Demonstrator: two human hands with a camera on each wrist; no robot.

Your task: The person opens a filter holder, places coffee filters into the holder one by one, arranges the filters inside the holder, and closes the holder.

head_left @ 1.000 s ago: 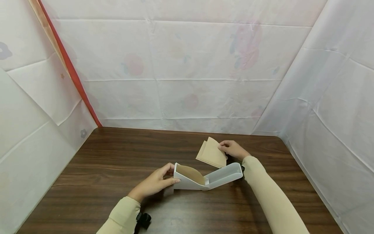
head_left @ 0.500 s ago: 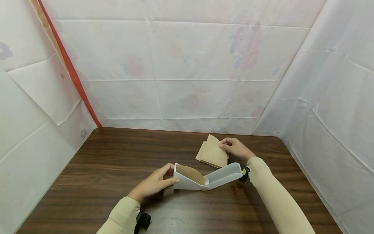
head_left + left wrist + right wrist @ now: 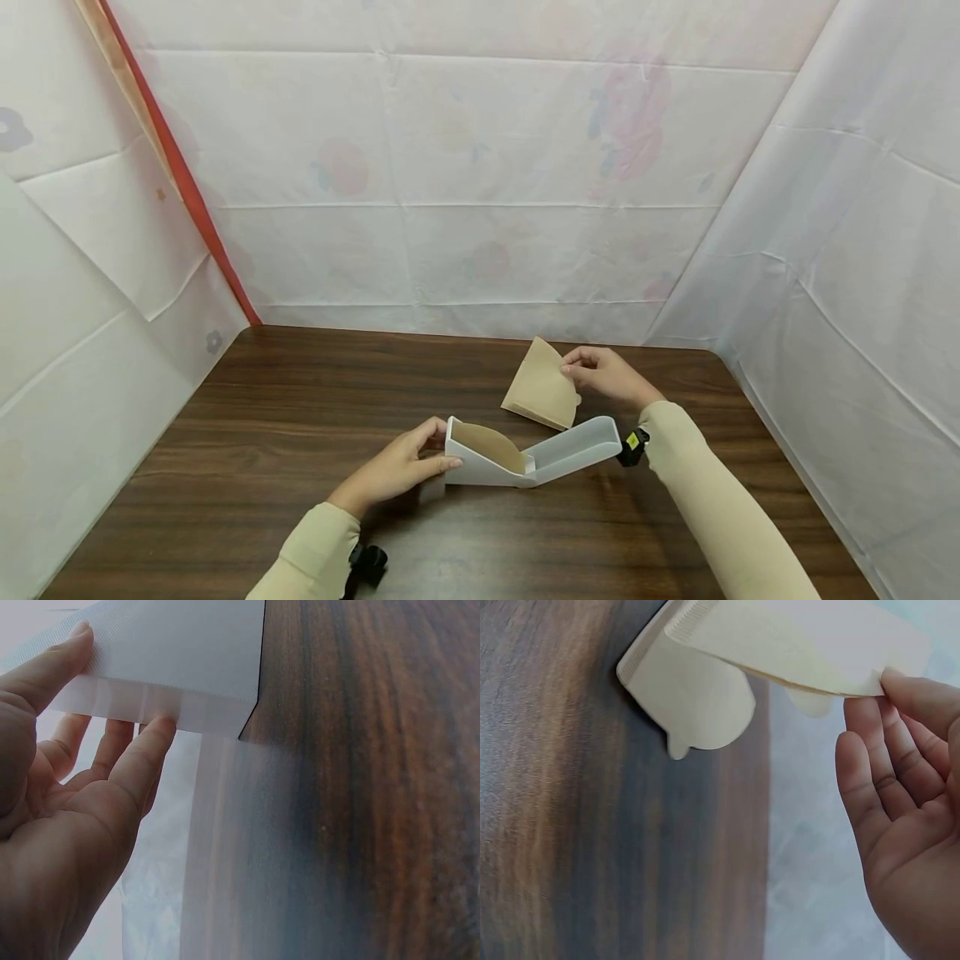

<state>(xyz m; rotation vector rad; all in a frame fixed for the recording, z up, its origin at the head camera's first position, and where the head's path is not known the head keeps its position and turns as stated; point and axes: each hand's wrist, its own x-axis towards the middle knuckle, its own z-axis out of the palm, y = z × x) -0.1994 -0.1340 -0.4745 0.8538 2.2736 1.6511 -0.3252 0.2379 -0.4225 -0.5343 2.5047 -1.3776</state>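
Observation:
A white box [image 3: 476,473] with its hinged lid [image 3: 576,447] swung out to the right stands on the wooden table. Brown filter paper [image 3: 491,444] shows inside it. My left hand [image 3: 397,469] holds the box's left end, thumb on the front face and fingers at the end wall and behind, as the left wrist view shows of the white wall [image 3: 172,660]. Behind the lid, my right hand [image 3: 611,377] pinches the edge of tan coffee filters [image 3: 542,379] between thumb and fingers. In the right wrist view, more coffee filters [image 3: 697,697] lie on the table beneath the held ones.
The dark wooden table [image 3: 315,400] ends at a white printed cloth [image 3: 450,250] behind. Similar cloth hangs at the left and right sides. A black wrist camera [image 3: 634,447] on the right wrist sits close to the lid's outer end.
My right hand has moved slightly up and away, and the pinched coffee filters have shifted with it. The left hand and the white box have stayed put.

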